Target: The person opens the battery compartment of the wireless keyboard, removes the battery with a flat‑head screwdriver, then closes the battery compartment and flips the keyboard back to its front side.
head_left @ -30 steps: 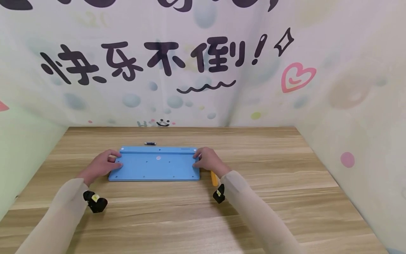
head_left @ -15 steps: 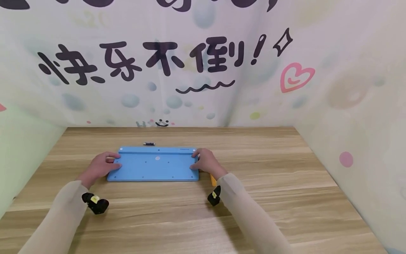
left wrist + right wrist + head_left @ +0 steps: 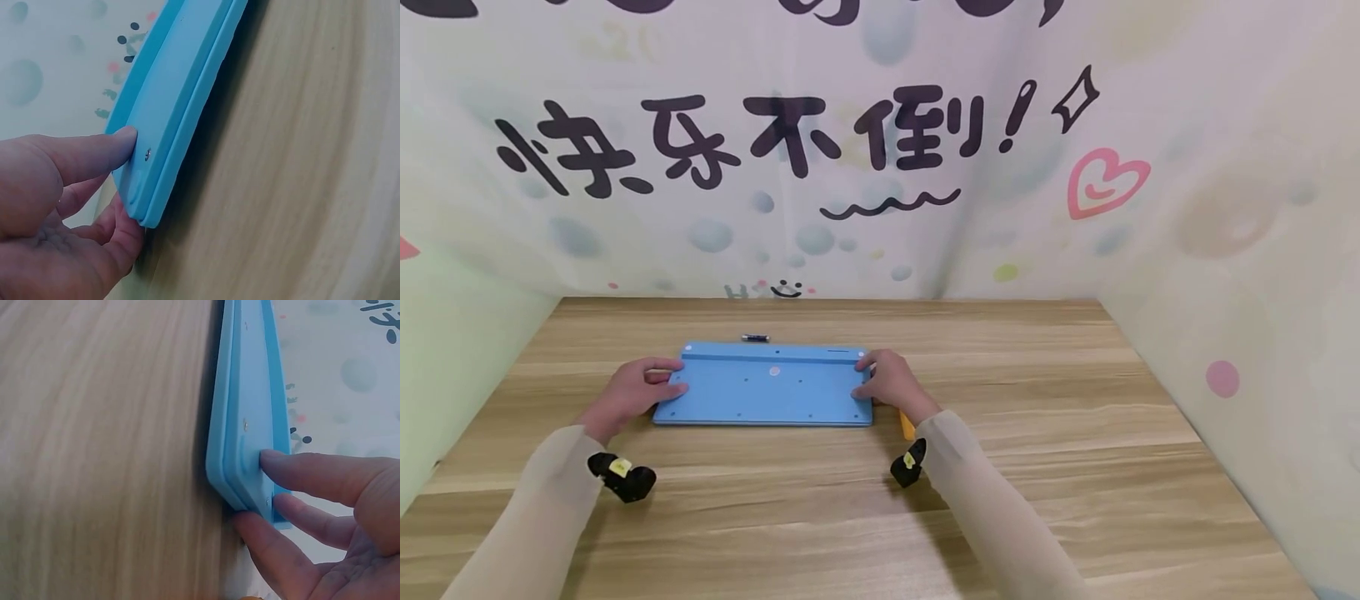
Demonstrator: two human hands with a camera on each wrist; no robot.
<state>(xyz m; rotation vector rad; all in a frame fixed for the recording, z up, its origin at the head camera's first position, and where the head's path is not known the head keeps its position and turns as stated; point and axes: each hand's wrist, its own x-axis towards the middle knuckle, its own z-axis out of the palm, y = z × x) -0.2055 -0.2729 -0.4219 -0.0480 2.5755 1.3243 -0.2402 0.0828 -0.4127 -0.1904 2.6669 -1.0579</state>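
Note:
A light-blue keyboard [image 3: 760, 398] lies underside up on the table, its raised ridge along the far side and small screws dotted over it. At its left end, my left hand [image 3: 627, 390] pinches the edge, thumb on top and other fingers at the side and below. My right hand [image 3: 893, 385] grips the opposite end the same way. Both wrist views show the keyboard's ends [image 3: 147, 181] between thumb and fingers, with dark shadow under its long edge. Whether it is slightly lifted, I cannot tell.
Just behind the keyboard lies a small dark battery [image 3: 756, 338]. An orange thing like a handle [image 3: 907, 426] shows partly beneath my right wrist. The wooden table [image 3: 790, 517] ends at a printed cloth wall [image 3: 1015, 242] at the back and sides.
My left hand's fingers have straightened somewhat at the keyboard's edge. The right wrist has shifted slightly left. The keyboard has barely moved.

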